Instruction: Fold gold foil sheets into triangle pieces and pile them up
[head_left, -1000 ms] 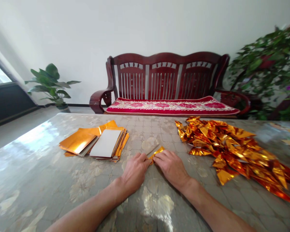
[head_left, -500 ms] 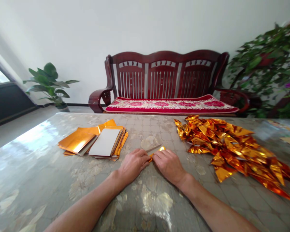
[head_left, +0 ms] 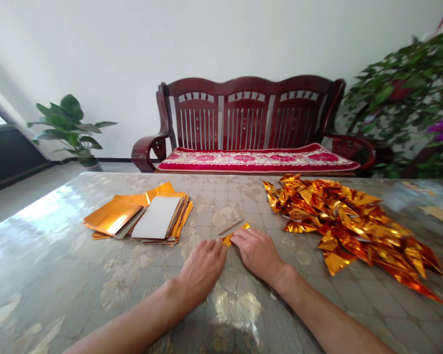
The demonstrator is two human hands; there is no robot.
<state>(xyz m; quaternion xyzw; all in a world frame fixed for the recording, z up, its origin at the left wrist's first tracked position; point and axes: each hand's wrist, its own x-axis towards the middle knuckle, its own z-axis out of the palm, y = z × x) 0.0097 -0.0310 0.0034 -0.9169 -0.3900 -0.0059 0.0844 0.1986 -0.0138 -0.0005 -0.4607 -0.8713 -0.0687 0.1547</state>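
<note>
Between my hands, on the table, lies a partly folded piece of gold foil paper (head_left: 227, 239) with a grey-white strip showing along its far edge. My left hand (head_left: 205, 260) has its fingers closed together at the near left end of the paper. My right hand (head_left: 257, 250) is closed over its right end, and a gold corner sticks out beyond the fingertips. Left of my hands sits a stack of gold foil sheets (head_left: 112, 215), some with the white side up (head_left: 157, 217). On the right is a heap of folded gold foil pieces (head_left: 349, 216).
The table (head_left: 151, 295) has a glossy, flower-patterned cover. Clear plastic (head_left: 415, 194) lies at its far right. Behind stands a dark red wooden bench (head_left: 245, 115) with a red floral cushion. A potted plant (head_left: 76, 125) is at left, leafy greenery (head_left: 409, 88) at right.
My left hand has drawn slightly back and toward me, baring more of the gold paper. My right hand stays on its end. The whole view has shifted a little.
</note>
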